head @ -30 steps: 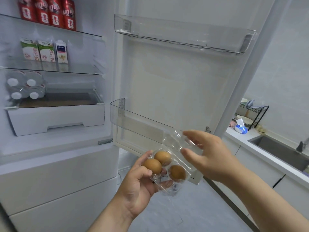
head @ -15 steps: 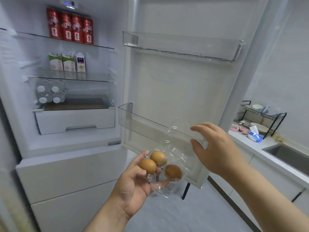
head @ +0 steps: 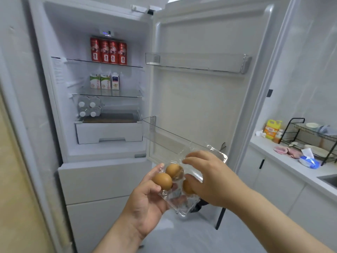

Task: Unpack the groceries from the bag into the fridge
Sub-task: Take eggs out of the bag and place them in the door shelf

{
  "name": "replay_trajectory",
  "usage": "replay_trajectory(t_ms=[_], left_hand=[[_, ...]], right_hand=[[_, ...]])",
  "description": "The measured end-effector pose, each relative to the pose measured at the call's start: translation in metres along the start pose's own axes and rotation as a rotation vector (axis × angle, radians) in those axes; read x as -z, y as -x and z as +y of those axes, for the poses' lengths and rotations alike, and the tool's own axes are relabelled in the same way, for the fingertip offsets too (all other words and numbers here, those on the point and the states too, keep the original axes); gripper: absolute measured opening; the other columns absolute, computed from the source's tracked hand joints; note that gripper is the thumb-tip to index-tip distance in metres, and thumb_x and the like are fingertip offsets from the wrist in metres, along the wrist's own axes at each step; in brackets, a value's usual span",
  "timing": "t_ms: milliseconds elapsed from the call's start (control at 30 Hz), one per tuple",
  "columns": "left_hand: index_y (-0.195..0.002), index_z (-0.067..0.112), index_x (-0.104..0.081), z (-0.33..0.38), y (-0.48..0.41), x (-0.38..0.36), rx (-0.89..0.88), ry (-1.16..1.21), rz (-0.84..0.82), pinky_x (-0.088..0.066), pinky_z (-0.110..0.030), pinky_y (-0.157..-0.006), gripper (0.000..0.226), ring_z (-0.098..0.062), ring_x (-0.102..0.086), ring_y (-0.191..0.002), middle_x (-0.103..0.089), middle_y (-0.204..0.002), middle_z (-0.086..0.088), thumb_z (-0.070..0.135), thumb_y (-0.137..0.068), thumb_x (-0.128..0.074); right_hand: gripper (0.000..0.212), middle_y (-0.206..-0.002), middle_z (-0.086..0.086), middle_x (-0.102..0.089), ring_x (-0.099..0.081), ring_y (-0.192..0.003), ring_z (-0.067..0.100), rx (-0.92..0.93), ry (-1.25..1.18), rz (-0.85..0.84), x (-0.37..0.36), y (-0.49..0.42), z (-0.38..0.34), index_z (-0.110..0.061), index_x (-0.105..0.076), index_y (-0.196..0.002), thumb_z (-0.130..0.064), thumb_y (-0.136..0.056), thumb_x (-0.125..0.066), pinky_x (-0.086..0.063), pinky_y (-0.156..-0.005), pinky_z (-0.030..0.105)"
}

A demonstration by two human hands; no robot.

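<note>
Left hand [head: 145,203], head view: clasped beneath the clear egg carton [head: 182,205], which is held level near the lower door bin [head: 164,136] so no brown eggs [head: 162,180] roll out. Right hand [head: 209,181] is curled over the rightmost egg [head: 187,189]; whether it is actually gripped cannot be told.

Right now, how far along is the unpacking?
Done: red cans, cartons and bottles sit in the fridge. In hand: the left hand holds an open egg box with three eggs; the right hand hovers over it. Left: the eggs to shelve; the bag is out of view.
</note>
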State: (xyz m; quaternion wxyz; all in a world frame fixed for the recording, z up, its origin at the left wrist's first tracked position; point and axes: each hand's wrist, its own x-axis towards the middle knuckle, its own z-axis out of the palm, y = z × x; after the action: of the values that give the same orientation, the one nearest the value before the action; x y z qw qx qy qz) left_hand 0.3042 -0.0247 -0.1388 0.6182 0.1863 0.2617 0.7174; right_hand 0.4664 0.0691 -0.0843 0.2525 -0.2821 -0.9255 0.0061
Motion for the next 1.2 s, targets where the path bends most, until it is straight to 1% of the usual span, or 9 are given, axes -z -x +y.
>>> replay_trajectory(t_ms=[133, 267, 400, 500, 667, 800, 900, 1033, 1200], left_hand=[[-0.131, 0.011, -0.056, -0.005, 0.017, -0.01, -0.037, -0.002, 0.003, -0.051, -0.065, -0.08, 0.069, -0.036, -0.068, -0.076, -0.065, -0.109, -0.028, -0.004, -0.064, -0.046], [-0.132, 0.011, -0.054, -0.005, 0.032, -0.018, -0.068, -0.037, -0.013, -0.048, -0.07, -0.085, 0.071, -0.04, -0.064, -0.092, -0.066, -0.112, -0.029, -0.005, -0.063, -0.046], [-0.133, 0.013, -0.052, 0.0, 0.045, -0.027, -0.11, -0.059, -0.041, -0.045, -0.071, -0.09, 0.078, -0.042, -0.067, -0.095, -0.066, -0.115, -0.029, -0.003, -0.056, -0.049], [-0.131, 0.011, -0.055, 0.007, 0.048, -0.032, -0.133, -0.045, -0.044, -0.044, -0.071, -0.089, 0.077, -0.037, -0.061, -0.088, -0.067, -0.103, -0.025, -0.002, -0.055, -0.05], [-0.128, 0.008, -0.057, 0.026, 0.047, -0.04, -0.162, -0.077, -0.075, -0.051, -0.066, -0.079, 0.075, -0.033, -0.059, -0.079, -0.066, -0.093, -0.025, 0.0, -0.054, -0.049], [-0.124, 0.006, -0.059, 0.046, 0.036, -0.04, -0.133, -0.12, -0.128, -0.053, -0.062, -0.072, 0.075, -0.032, -0.061, -0.076, -0.065, -0.092, -0.024, 0.001, -0.049, -0.053], [-0.122, 0.004, -0.059, 0.062, 0.02, -0.039, -0.124, -0.124, -0.18, -0.051, -0.063, -0.072, 0.081, -0.032, -0.063, -0.074, -0.065, -0.096, -0.026, 0.003, -0.041, -0.061], [-0.126, 0.002, -0.059, 0.086, -0.006, -0.033, -0.081, -0.133, -0.241, -0.049, -0.065, -0.075, 0.085, -0.034, -0.064, -0.074, -0.064, -0.098, -0.028, 0.004, -0.041, -0.064], [-0.122, -0.001, -0.062, 0.116, -0.042, -0.026, -0.022, -0.152, -0.32, -0.048, -0.067, -0.076, 0.08, -0.036, -0.062, -0.075, -0.062, -0.088, -0.025, 0.003, -0.042, -0.064]], right_hand=[[0.048, -0.127, -0.012, -0.056, -0.051, -0.119, 0.008, 0.046, -0.121, -0.142, 0.009, -0.005, -0.01, -0.026, -0.058, -0.129, -0.025, -0.081, -0.055, -0.045, -0.098, 0.028], [0.047, -0.115, -0.015, -0.057, -0.053, -0.107, 0.004, 0.099, -0.158, -0.188, 0.016, -0.003, -0.016, -0.032, -0.059, -0.122, -0.029, -0.076, -0.057, -0.047, -0.092, 0.026], [0.031, -0.109, -0.018, -0.058, -0.054, -0.101, 0.0, 0.178, -0.187, -0.152, 0.023, -0.006, -0.022, -0.031, -0.066, -0.112, -0.038, -0.082, -0.067, -0.046, -0.085, 0.017], [0.017, -0.107, -0.015, -0.06, -0.054, -0.098, 0.0, 0.173, -0.242, -0.105, 0.03, -0.012, -0.03, -0.028, -0.069, -0.105, -0.034, -0.092, -0.06, -0.045, -0.084, 0.017], [0.031, -0.115, -0.01, -0.062, -0.055, -0.104, 0.003, 0.127, -0.265, -0.18, 0.053, -0.032, -0.039, -0.022, -0.07, -0.114, -0.024, -0.101, -0.041, -0.045, -0.093, 0.024], [0.037, -0.12, -0.01, -0.064, -0.057, -0.109, 0.006, 0.093, -0.234, -0.219, 0.064, -0.056, -0.036, -0.023, -0.069, -0.117, -0.012, -0.094, -0.043, -0.046, -0.098, 0.028], [0.044, -0.116, -0.011, -0.064, -0.058, -0.104, 0.008, 0.09, -0.185, -0.284, 0.069, -0.072, -0.034, -0.026, -0.07, -0.116, -0.006, -0.083, -0.048, -0.051, -0.092, 0.031], [0.04, -0.112, -0.018, -0.061, -0.058, -0.098, 0.003, 0.092, -0.113, -0.266, 0.065, -0.093, -0.026, -0.033, -0.065, -0.119, -0.018, -0.083, -0.061, -0.053, -0.085, 0.027], [0.034, -0.108, -0.019, -0.06, -0.057, -0.094, 0.002, 0.065, -0.059, -0.202, 0.057, -0.127, -0.022, -0.038, -0.064, -0.116, -0.044, -0.083, -0.069, -0.052, -0.082, 0.026]])
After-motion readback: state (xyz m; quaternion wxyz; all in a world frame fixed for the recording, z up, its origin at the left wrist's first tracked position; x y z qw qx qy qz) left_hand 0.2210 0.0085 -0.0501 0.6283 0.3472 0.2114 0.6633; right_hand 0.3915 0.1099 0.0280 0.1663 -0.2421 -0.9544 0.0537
